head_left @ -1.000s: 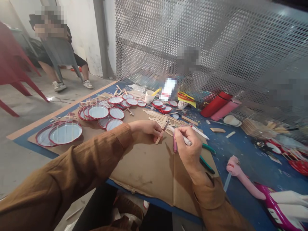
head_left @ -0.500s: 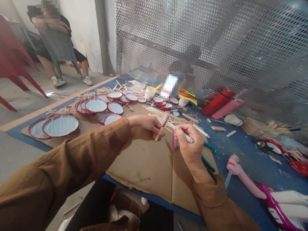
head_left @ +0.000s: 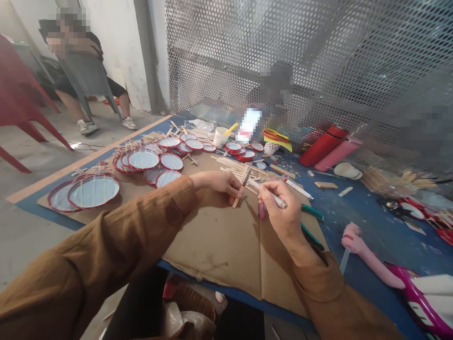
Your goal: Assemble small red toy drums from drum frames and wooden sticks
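My left hand (head_left: 219, 184) rests on the brown cardboard sheet (head_left: 212, 245), pinching a flat wooden craft stick (head_left: 241, 189) between thumb and fingers. My right hand (head_left: 283, 212) grips a white pen (head_left: 272, 195) close to the stick's upper end, and a pink marker (head_left: 261, 210) shows below those fingers. A loose pile of wooden sticks (head_left: 235, 166) lies just beyond both hands. Farther left sit several round red-rimmed discs (head_left: 94, 191) with sticks fixed across them. Green-handled pliers (head_left: 312, 212) lie near my right hand.
A blue tabletop (head_left: 368, 226) holds scattered shavings, a red flask (head_left: 321, 145), a pink flask (head_left: 338, 154), and a pink-and-magenta guitar-shaped piece (head_left: 410, 293). A perforated metal screen (head_left: 283, 56) stands behind. A seated person (head_left: 81, 71) and red plastic chairs (head_left: 17, 94) are at the back left.
My right hand has shifted slightly right and the pink marker shows less below it. The stick stays in my left hand, and the whole scene has shifted slightly in view.
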The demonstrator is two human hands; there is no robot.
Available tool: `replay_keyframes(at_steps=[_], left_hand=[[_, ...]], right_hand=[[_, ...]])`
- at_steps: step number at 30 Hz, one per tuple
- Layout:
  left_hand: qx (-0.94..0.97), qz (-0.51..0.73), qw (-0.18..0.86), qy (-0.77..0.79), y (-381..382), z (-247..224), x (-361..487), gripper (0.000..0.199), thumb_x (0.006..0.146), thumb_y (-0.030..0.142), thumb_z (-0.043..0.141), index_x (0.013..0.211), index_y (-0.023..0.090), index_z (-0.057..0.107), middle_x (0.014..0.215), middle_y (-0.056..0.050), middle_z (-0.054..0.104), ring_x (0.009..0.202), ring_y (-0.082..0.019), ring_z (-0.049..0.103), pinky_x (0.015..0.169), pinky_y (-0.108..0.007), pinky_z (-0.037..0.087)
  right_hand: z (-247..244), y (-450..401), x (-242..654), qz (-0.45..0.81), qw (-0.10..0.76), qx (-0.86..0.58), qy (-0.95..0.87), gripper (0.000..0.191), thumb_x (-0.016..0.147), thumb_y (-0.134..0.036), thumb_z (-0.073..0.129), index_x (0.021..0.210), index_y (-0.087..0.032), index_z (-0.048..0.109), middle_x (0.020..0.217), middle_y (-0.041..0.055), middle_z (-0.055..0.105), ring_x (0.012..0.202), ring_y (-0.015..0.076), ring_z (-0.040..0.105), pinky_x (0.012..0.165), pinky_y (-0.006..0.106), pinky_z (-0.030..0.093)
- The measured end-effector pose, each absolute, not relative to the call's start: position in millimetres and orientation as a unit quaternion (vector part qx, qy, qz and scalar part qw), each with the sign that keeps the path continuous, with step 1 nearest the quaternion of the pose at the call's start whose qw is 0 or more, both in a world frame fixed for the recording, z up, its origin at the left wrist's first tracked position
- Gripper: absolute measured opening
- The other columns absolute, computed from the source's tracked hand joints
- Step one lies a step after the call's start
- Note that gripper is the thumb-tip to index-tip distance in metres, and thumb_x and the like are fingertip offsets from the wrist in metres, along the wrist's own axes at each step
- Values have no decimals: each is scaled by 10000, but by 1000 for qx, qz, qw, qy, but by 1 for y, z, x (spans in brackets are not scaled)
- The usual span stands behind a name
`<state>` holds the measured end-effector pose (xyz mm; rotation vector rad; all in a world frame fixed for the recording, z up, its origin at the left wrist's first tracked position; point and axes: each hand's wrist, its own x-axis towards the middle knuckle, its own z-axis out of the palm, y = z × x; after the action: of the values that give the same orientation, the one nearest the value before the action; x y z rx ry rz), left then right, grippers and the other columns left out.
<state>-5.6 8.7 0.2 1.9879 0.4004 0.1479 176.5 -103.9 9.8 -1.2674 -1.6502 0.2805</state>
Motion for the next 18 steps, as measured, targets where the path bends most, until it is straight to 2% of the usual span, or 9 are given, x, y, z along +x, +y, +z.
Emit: replay_keyframes(at_steps=[7, 13, 18], left_hand=[[811, 55, 555, 176, 11, -4, -3, 359, 756, 498, 649, 752, 144, 711, 712, -10, 710, 645, -86, 586, 636, -174, 397], [829, 65, 527, 176, 11, -3, -3, 350, 768, 480, 644, 733, 140, 716, 706, -10, 711, 636, -83, 572, 640, -177, 383], [840, 76, 510, 171, 13, -4, -3, 349, 770, 487, 639, 716, 151, 713, 699, 2, 708, 653, -80, 566, 646, -171, 374]], right_hand=[[15, -110, 174, 95, 514, -514, -680, 187, 861, -373, 557, 804, -198, 591, 597, -23, 608, 520, 118, 575, 507, 234, 455], [9, -107, 176, 126, 490, -514, -692, 190, 871, -378, 554, 841, -195, 599, 645, -24, 605, 548, 111, 571, 518, 225, 445], [9, -107, 177, 118, 502, -515, -685, 193, 871, -380, 552, 836, -196, 599, 639, -26, 606, 558, 114, 583, 554, 233, 465]])
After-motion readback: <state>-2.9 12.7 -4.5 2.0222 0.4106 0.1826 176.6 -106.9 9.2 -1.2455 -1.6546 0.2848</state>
